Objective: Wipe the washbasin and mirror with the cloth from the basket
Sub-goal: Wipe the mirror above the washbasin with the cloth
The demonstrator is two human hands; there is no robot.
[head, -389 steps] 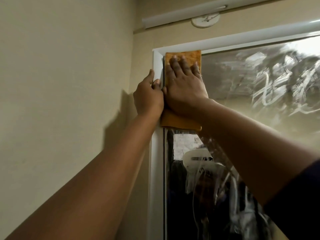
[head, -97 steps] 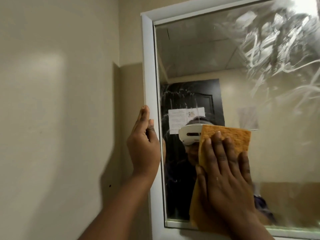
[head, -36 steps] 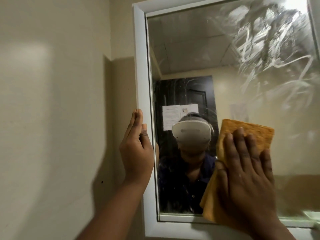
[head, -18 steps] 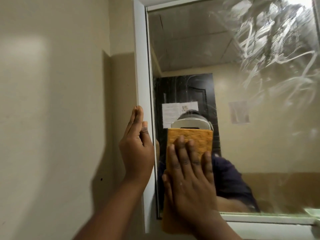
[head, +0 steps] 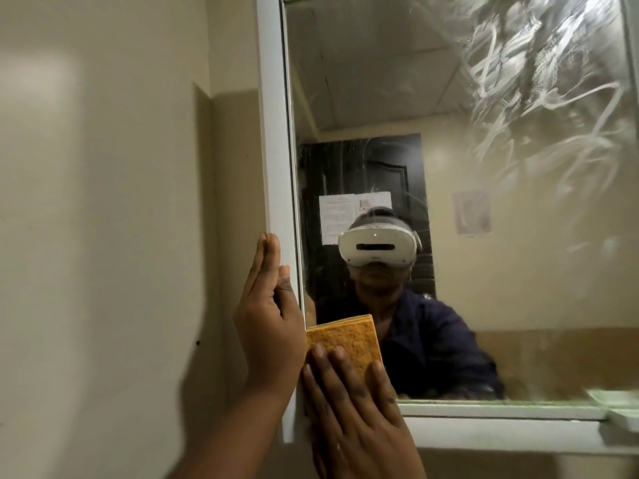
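Head view: right hand [head: 356, 409] presses cloth [head: 342, 340] flat, fingers extended, against mirror [head: 380, 98]. Wipe outward from the palm in overlapping strokes toward the smears [head: 539, 98] above; left hand [head: 268, 326], fingers straight, braces the frame [head: 273, 133].

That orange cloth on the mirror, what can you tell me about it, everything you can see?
The orange cloth looks like a soft, nubbly fabric, folded into a flat pad with layered edges showing along its top. It lies flat against the mirror glass at the lower left corner, beside the white frame. The right hand presses it to the glass with straight, spread fingers and covers its lower part. The left hand rests on the frame right beside the cloth's left edge; whether they touch is unclear.
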